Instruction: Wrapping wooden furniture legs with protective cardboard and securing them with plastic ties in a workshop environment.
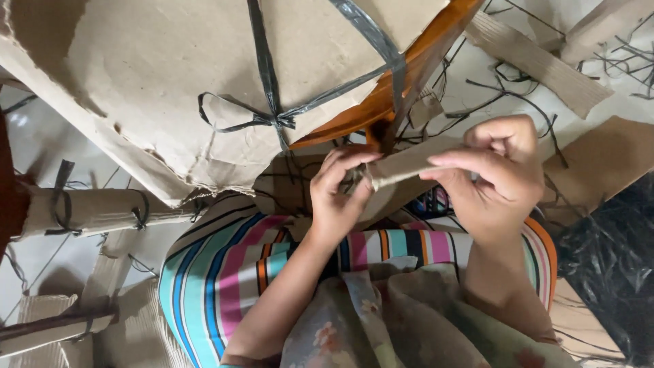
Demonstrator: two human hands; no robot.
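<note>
While both hands work at the middle of the view, the rolled cardboard strip lies level between them, just near of the orange wooden chair frame. The right hand grasps the roll's right part, fingers laid along its top; the left hand is clenched on its left end, where a dark plastic strap seems to sit (the detail is too blurred to be sure). If the right hand's hold loosens, the roll would likely spring open; a hard pull could tear the soft cardboard edge. A tied cardboard roll lies at left, loose straps far right.
</note>
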